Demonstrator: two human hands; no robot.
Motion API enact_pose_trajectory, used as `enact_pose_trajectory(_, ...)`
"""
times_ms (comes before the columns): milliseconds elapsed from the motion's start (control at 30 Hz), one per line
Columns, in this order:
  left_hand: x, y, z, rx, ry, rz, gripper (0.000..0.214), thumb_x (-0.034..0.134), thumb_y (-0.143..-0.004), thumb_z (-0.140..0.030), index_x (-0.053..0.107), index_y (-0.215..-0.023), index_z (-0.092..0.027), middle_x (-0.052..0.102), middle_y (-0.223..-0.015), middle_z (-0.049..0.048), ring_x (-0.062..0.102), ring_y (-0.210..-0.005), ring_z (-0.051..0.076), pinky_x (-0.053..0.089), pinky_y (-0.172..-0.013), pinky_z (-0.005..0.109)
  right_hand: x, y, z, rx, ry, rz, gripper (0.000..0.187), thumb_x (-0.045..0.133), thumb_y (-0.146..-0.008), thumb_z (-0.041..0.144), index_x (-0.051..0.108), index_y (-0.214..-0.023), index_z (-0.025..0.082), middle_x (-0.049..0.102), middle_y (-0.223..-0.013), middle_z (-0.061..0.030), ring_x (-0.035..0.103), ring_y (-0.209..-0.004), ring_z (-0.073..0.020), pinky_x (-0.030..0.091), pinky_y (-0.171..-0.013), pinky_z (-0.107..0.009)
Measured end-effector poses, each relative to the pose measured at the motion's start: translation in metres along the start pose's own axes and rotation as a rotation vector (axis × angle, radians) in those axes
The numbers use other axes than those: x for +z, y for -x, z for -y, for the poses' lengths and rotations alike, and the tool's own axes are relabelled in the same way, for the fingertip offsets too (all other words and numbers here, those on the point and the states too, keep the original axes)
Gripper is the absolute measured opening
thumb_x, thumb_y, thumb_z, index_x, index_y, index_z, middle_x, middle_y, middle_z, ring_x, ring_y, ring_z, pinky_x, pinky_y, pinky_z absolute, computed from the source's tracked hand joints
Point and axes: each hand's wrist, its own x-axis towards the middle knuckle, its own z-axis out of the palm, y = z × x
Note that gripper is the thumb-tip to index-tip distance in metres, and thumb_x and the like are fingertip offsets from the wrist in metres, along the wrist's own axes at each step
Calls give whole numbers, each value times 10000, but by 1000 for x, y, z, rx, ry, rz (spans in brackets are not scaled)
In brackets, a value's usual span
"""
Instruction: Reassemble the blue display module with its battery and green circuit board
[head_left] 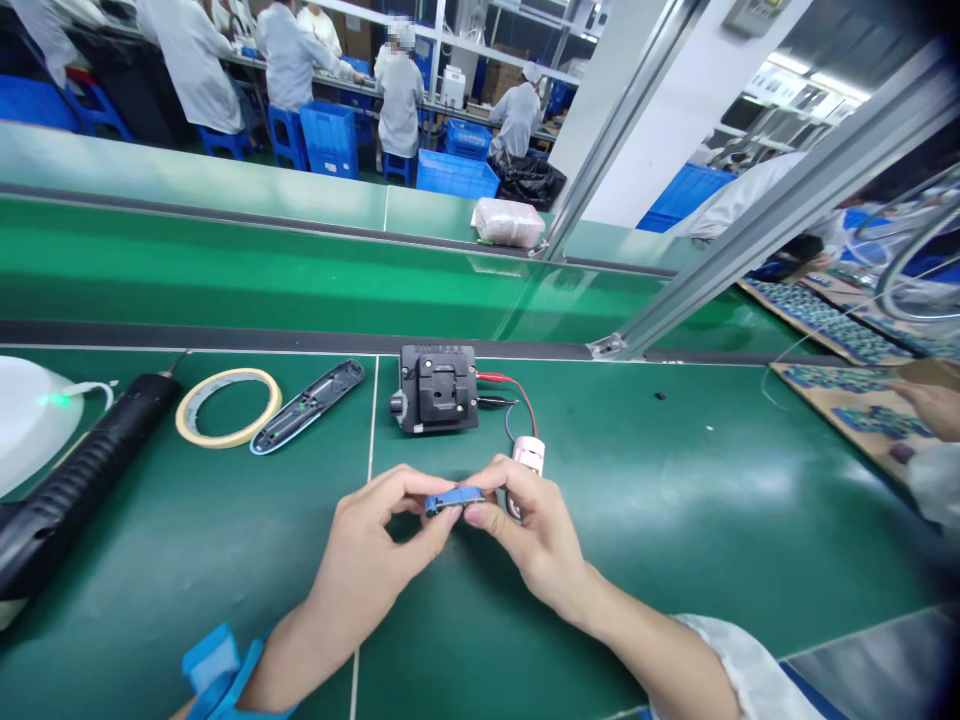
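Note:
Between the fingertips of both hands is a small blue circuit board [454, 498], tilted so that its edge faces me. My left hand [371, 545] pinches its left end with thumb and forefinger. The other end is gripped by my right hand [540, 535], which hides part of it. Just behind my right fingers stands a white cylindrical part [529, 454], partly covered. Red and dark wires run from near it to a black test fixture [439, 390], which sits beyond my hands.
To the left lie a long casing half [307, 408], a tape roll [229, 408] and a black electric screwdriver [90, 470]. A green belt with raised edges [300, 270] crosses behind. At right, another person's hand [930, 400] is over boards on a panel [832, 400].

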Motion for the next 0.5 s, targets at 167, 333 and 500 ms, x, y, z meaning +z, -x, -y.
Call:
enact_pose_trajectory(167, -10, -1, -3, -237, 0, 114, 191, 641, -770, -311, 657, -910, -183, 673, -745, 5, 604, -659, 140, 470, -605, 238, 2, 1, -2, 187, -33, 203, 243, 550, -961, 436, 592, -1020, 204, 592, -862, -11, 528, -768, -139, 410, -694, -236)
enact_pose_trajectory(333, -33, 21, -9, -169, -306, 40, 193, 609, -815, -273, 661, -999, -241, 656, -892, 17, 578, -800, 175, 470, -717, 288, 19, 12, -12, 383, -12, 427, 435, 434, -961, 560, 392, -1196, 196, 586, -694, 25, 489, -584, -123, 357, -569, -219)
enact_pose_trajectory(500, -107, 57, 3, 26, -1007, -584, 322, 434, -932, -389, 655, -1081, -208, 622, -1089, 105, 538, -1043, 288, 425, -947, 467, 25, 15, -26, 485, 97, 440, 507, 424, -911, 611, 379, -1201, 198, 527, -550, 64, 496, -513, -140, 372, -570, -218)
